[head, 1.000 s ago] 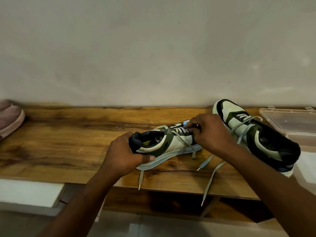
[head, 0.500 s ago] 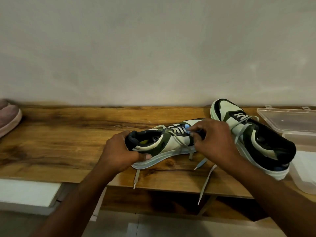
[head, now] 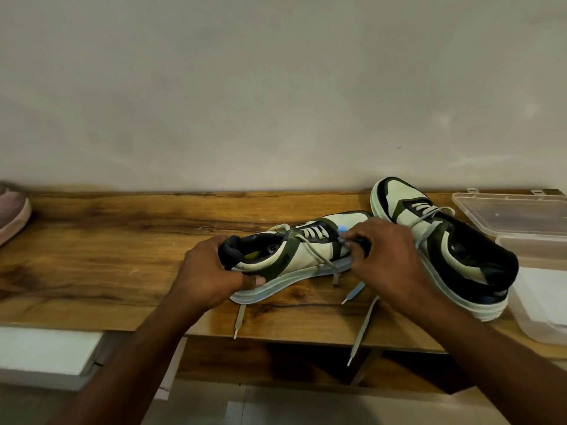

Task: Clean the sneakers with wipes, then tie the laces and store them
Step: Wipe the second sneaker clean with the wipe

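A long wooden shelf [head: 122,240] runs along a plain wall, under both hands. Just right of the right hand stands a second sneaker [head: 445,250], laces loose, and beyond it an open clear plastic box [head: 521,216]. Far left of the left hand, a pink shoe [head: 12,210] shows at the edge. Between the hands lies a green, white and black sneaker [head: 294,256], tipped on its side. The left hand [head: 208,271] grips its heel, thumb on the sole. The right hand [head: 386,256] has its fingers curled at the toe end, pinching something small and blue [head: 342,230]. Untied laces [head: 356,291] trail below it.
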`<state>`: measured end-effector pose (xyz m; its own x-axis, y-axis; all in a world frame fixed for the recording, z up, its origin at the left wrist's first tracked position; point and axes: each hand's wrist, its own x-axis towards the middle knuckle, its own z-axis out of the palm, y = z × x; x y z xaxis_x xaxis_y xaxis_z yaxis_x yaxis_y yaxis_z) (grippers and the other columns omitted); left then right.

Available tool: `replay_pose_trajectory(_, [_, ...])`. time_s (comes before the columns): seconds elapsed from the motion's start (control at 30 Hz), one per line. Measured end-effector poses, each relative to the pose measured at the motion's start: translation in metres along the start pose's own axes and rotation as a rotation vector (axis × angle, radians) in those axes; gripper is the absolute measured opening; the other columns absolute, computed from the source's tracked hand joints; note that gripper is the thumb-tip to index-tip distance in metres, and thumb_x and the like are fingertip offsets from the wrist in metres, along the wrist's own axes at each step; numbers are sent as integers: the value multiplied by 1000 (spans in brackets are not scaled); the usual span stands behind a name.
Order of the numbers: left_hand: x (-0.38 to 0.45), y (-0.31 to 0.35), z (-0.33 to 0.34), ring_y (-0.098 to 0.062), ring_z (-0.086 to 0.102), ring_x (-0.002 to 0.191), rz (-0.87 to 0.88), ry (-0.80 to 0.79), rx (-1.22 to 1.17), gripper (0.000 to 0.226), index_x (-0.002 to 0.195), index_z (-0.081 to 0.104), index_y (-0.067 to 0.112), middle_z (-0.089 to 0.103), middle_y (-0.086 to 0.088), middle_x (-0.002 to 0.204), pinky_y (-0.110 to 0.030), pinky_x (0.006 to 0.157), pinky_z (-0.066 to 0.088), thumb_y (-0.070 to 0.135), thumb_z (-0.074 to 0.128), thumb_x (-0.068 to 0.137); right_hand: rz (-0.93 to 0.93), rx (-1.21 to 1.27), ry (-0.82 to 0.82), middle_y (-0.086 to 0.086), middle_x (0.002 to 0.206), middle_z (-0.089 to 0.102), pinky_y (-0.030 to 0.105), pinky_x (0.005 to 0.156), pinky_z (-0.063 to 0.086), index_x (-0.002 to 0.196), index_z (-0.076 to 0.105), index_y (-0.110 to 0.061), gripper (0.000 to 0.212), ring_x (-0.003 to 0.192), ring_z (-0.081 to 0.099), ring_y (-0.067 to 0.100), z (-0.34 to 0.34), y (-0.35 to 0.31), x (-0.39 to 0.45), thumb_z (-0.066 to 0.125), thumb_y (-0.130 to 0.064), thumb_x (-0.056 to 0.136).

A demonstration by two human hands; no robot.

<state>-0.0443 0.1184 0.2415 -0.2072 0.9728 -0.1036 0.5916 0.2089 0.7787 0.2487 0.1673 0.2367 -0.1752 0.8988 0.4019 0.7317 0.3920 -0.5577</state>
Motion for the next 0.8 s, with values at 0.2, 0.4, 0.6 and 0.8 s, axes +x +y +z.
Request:
replay_pose_trajectory(0.2, [1, 0, 0, -6, 72, 98, 0, 7, 7, 75, 120, 72, 33, 78, 14, 103, -42, 91, 60, 38, 101, 50, 114, -152, 60, 2, 83, 68, 27, 67, 47, 85, 77, -14, 13, 73, 59, 13, -14, 18, 11, 72, -2, 83])
replay_pose_trajectory(0.4, [1, 3, 0, -6, 71, 99, 8, 15, 15, 72, 120, 72, 33, 77, 14, 102, -39, 90, 60, 33, 102, 54, -79, 105, -57, -8, 94, 68, 16, 73, 55, 97, 78, -21, 22, 80, 61, 1, 27, -34, -29, 78, -4, 82])
replay_pose_trajectory(0.6, [0, 4, -1, -6, 72, 99, -14, -6, -77, 73, 117, 73, 34, 78, 15, 102, -41, 92, 60, 33, 103, 51, -161, 64, -106, -6, 100, 64, 27, 73, 59, 100, 75, -19, 18, 84, 59, 5, 30, -36, -27, 74, -9, 86])
replay_pose_trajectory(0.8, [2, 7, -5, -13, 75, 102, -76, -88, -269, 74, 116, 76, 28, 79, 7, 107, -44, 94, 59, 39, 101, 47, 49, 67, 228, -3, 94, 70, 38, 73, 60, 99, 76, -16, 17, 79, 65, 9, -6, -5, 8, 77, -10, 83])
